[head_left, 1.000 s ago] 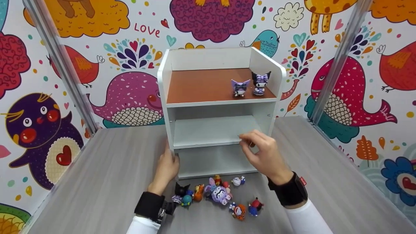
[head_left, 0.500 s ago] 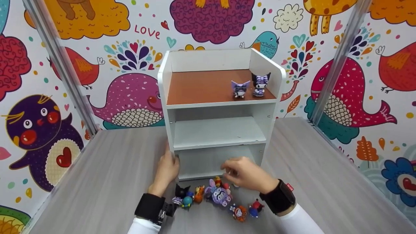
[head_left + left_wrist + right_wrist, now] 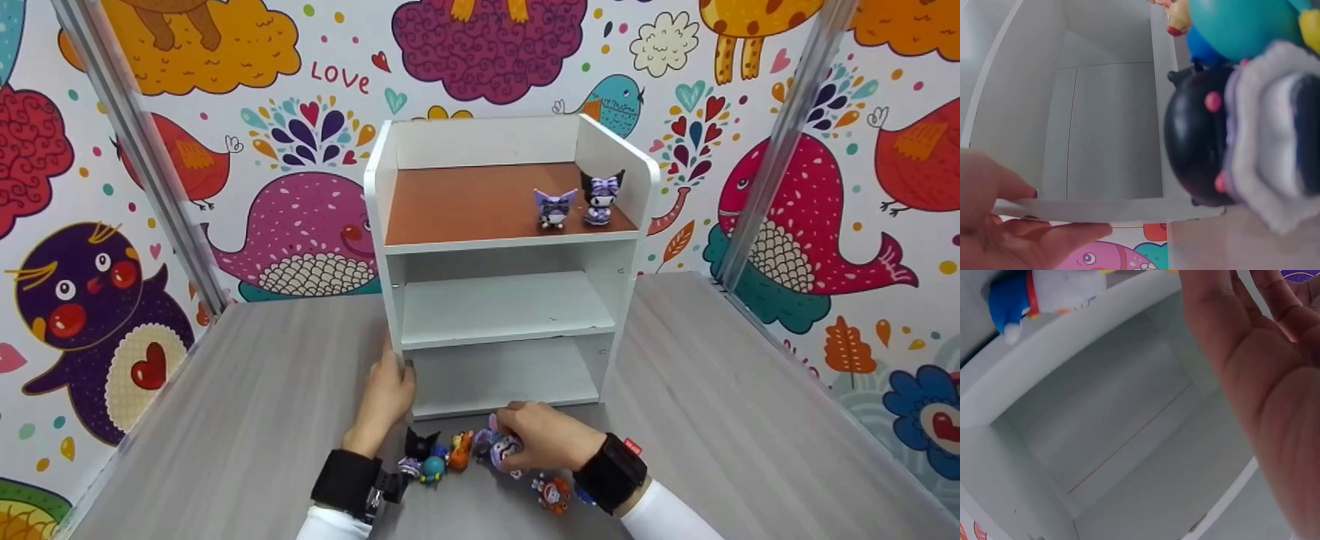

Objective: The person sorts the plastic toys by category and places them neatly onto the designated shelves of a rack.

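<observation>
My left hand (image 3: 386, 390) grips the left side panel of a small white shelf unit (image 3: 517, 337). In the left wrist view, the thumb lies inside that panel (image 3: 1106, 210) and the fingers outside. My right hand (image 3: 551, 435) reaches down in front of the unit, thumb and fingers curled round a purple long-eared figurine (image 3: 504, 450). The hand covers part of this toy in the head view; the right wrist view leaves it out of sight. Left of it lie an orange figurine (image 3: 459, 451), a black-eared one (image 3: 421, 444) and a teal round-headed one (image 3: 433, 469).
Two purple-and-black figurines, a shorter one (image 3: 554, 210) and a taller one (image 3: 601, 199), stand on the brown top shelf (image 3: 465, 202). An orange-and-white figurine (image 3: 553, 493) lies below my right hand. In the right wrist view, a white-and-blue figurine (image 3: 1067, 292) lies beside the unit's bottom edge.
My right hand has come down from the middle shelf, past the bottom compartment, to the purple figurine, hiding figurines behind it. The left hand keeps its place on the side panel.
</observation>
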### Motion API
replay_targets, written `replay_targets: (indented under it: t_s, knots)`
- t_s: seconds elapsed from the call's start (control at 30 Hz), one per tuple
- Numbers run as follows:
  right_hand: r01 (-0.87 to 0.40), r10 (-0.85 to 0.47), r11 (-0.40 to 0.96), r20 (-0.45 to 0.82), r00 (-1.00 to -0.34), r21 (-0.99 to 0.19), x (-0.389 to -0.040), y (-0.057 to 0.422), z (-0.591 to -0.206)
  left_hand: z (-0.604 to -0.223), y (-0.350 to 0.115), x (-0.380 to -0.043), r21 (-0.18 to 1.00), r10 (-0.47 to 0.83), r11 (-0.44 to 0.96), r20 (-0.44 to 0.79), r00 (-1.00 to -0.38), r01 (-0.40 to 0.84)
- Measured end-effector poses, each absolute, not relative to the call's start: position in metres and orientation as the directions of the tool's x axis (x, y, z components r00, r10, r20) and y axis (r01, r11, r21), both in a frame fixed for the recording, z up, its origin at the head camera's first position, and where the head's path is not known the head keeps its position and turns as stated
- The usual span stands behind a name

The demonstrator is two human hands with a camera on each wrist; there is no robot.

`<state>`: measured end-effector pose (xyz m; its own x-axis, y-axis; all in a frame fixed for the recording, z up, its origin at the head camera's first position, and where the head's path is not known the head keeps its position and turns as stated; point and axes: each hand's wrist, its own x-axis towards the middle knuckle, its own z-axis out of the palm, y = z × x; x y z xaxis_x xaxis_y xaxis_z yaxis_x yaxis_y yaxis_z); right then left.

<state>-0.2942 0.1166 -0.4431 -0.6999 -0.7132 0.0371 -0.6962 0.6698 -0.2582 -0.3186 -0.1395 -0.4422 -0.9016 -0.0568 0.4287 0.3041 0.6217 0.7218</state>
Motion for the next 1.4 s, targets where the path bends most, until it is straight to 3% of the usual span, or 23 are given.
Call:
replay_targets:
  t_s: [0.4,0.9,1.07,1.4]
  knots:
    - [-0.668,-0.696,0.681,0.019,-0.718,-0.299,-0.292,0.114,-0.446,-0.442,-0.139,-0.32,0.711,-0.045,0.623,0.45,-0.892,0.327]
    - [-0.674,-0.696,0.71,-0.055,-0.716,-0.203,-0.286,0.112,-0.451,-0.446,-0.138,-0.322,0.676,-0.039,0.65,0.487,-0.873,0.348]
    - [-0.681,-0.695,0.71,-0.016,-0.719,-0.179,-0.285,0.113,-0.447,-0.443,-0.138,-0.321,0.688,-0.039,0.642,0.469,-0.882,0.338]
    - [-0.715,-0.729,0.639,0.076,-0.681,-0.282,-0.284,0.116,-0.433,-0.442,-0.141,-0.318,0.697,-0.044,0.63,0.472,-0.88,0.342]
